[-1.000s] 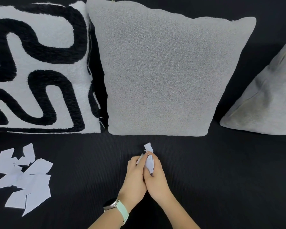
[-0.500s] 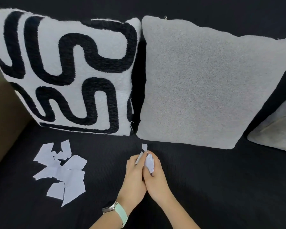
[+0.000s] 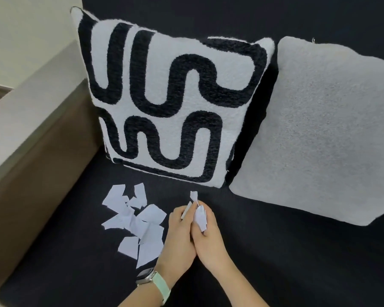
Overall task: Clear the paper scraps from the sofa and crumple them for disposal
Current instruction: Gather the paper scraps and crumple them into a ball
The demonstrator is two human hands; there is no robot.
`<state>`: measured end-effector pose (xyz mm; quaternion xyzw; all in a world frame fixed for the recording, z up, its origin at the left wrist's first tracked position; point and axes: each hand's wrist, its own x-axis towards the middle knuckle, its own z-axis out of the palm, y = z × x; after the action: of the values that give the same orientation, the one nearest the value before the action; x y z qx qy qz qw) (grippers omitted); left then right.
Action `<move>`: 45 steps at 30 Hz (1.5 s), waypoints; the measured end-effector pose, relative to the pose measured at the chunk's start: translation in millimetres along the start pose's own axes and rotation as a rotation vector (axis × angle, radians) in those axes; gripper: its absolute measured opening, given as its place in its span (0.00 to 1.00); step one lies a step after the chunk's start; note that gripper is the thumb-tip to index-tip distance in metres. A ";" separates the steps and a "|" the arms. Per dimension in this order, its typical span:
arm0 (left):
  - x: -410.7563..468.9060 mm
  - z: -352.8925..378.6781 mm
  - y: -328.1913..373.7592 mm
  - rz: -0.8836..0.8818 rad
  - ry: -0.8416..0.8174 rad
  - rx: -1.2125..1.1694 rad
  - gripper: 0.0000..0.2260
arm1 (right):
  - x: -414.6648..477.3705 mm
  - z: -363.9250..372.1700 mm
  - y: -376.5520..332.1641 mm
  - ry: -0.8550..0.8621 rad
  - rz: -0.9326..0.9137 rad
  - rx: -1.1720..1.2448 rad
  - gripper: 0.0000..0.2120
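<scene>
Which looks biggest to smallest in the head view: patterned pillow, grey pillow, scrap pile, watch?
1. Patterned pillow and grey pillow: alike; the grey one is cut off at the frame edge, so unranked.
2. Scrap pile.
3. Watch, though nearest the camera.

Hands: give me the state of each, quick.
Left hand: closed on the crumpled paper.
Right hand: closed on the same paper.

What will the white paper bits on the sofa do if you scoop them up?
The paper scraps look thin and flat, so they will probably bend and feel very light. They lie loose and overlapping on the sofa seat, so some may slip out. The wad between both hands suggests they crumple easily.
</scene>
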<state>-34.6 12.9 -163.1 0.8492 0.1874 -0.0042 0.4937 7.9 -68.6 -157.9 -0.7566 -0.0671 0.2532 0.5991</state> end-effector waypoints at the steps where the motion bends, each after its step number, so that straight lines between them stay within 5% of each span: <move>1: -0.8 -5.0 -1.7 -0.017 0.011 -0.044 0.21 | 0.5 5.7 -2.8 -0.007 -0.007 -0.001 0.19; 16: -19.9 -71.6 -50.1 -0.057 0.081 -0.008 0.26 | 1.6 84.0 -8.2 -0.135 0.003 0.003 0.16; 21: -31.3 -79.6 -75.0 0.058 0.097 0.115 0.30 | 0.5 104.7 6.4 -0.141 -0.003 -0.045 0.15; 39: -49.4 -101.4 -122.6 0.095 0.065 0.321 0.45 | 0.7 113.2 29.1 -0.140 -0.143 -0.358 0.26; 45: -34.3 -128.2 -129.2 0.039 -0.013 0.415 0.64 | 0.0 91.7 31.7 -0.080 -0.212 -0.545 0.39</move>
<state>-131.0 167.0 -199.0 0.9362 0.1628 -0.0385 0.3092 -41.0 2.7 -201.9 -0.8679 -0.2346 0.1914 0.3939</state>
